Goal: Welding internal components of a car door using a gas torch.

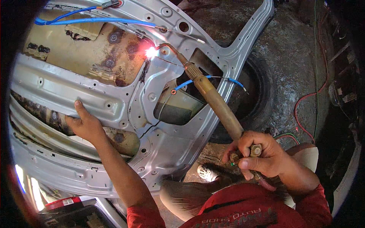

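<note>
My right hand point(262, 154) is closed around the valve end of a brass-coloured gas welding torch point(216, 100). The torch slants up and left, its bent tip ending in a bright glow point(151, 52) at the edge of an opening in a silver car body panel point(72, 81). Glare hides the exact spot being heated. On the panel's middle rib, my left hand point(85, 123) grips the edge, thumb on top and fingers partly hidden over the opening. Blue insulated wires point(95, 21) lie across the panel's far side, and a short blue wire point(190, 81) passes under the torch.
A black tire point(262, 95) lies beneath the panel's right side. Red hose point(298, 114) and green hose point(316, 76) run along the floor at right. My shoe point(208, 173) and knees are close to the panel's near edge. A red tail light point(62, 203) sits at lower left.
</note>
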The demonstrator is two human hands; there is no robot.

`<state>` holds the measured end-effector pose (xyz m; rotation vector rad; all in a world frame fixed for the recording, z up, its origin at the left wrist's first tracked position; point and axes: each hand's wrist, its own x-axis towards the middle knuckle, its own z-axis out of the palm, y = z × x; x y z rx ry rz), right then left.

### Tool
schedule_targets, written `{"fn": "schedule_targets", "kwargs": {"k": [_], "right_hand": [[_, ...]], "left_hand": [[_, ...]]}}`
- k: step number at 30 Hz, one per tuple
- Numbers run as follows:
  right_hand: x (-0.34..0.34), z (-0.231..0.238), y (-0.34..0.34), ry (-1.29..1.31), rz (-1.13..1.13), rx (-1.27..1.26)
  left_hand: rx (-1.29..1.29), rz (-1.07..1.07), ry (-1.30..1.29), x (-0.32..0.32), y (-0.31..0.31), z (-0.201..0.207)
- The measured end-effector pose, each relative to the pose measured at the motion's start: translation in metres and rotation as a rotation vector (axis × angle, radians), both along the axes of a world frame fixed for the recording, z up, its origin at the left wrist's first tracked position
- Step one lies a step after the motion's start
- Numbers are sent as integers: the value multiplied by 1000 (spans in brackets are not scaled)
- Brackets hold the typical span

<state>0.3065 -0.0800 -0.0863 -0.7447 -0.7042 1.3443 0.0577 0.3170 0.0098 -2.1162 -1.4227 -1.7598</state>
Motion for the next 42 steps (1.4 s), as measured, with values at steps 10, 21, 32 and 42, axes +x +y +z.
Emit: {"fn": "schedule_targets", "kwargs": {"k": [10, 21, 32, 42], "right_hand": [[-1, -2, 5, -31, -24, 55], [-2, 7, 2, 5, -6, -52], [2, 14, 0, 90, 84, -252], [3, 19, -1, 56, 50, -167]], "left_hand": [[17, -15, -4, 2, 0, 1], [30, -72, -36, 4, -2, 0], [25, -40, -53, 12, -8, 2], [-15, 14, -73, 12, -7, 2]]}}
